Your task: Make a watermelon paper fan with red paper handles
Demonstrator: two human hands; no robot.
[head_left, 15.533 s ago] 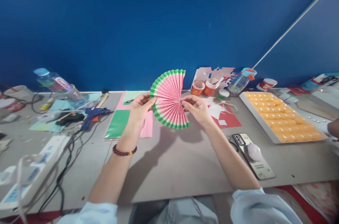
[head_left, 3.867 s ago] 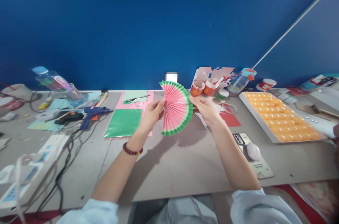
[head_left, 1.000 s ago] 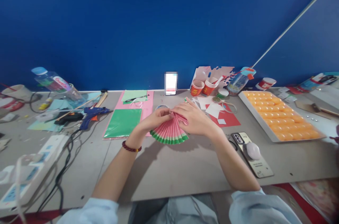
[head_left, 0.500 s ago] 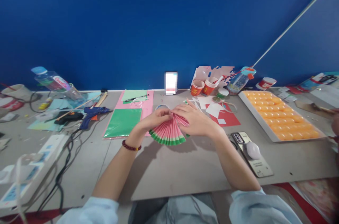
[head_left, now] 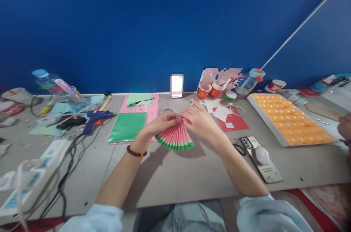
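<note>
A pleated paper fan point(head_left: 175, 135), pink with a white band and a green outer edge, hangs spread out above the table between my hands. My left hand point(head_left: 166, 120) pinches it near its gathered top from the left. On the other side my right hand point(head_left: 199, 116) is closed on the pink folds close to the same gathered point. A small green-and-white paper end point(head_left: 191, 102) shows beyond the right fingers. What lies under the right palm is hidden. Behind the hands sits a roll of tape point(head_left: 168, 110), partly covered.
Left are a green paper pack point(head_left: 127, 127), a blue glue gun point(head_left: 95, 119) with cables and a power strip point(head_left: 35, 175). Right are red paper cups point(head_left: 204, 91), paper scraps, a phone point(head_left: 263, 162) and a tray of orange balls point(head_left: 290, 118). Another person's hand point(head_left: 344, 127) shows far right.
My right hand has turned and slid slightly at the fan's top, showing more of the pleats on the right. My left hand stays nearly still. The other person's hand shifted at the far right.
</note>
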